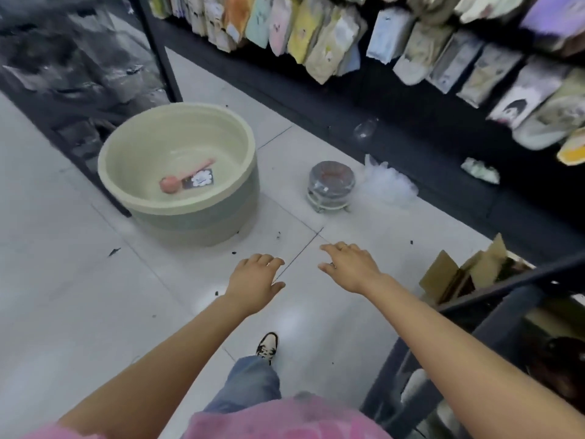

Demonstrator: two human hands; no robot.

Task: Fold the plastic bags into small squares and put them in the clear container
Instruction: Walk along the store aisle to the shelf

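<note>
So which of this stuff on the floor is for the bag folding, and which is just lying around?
For the job:
- pile of clear plastic bags on the floor by the shelf
- clear container beside the pile
- left hand and right hand, both empty

Just lying about:
- big tub with a pink scoop inside
- cardboard box
- packets hanging on the rack

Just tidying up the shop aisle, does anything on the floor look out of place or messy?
Yes. A loose heap of clear plastic bags lies crumpled on the floor tiles against the dark shelf base, right beside the clear container. Small dark scraps are scattered across the tiles. Both hands, left and right, are empty.
</note>
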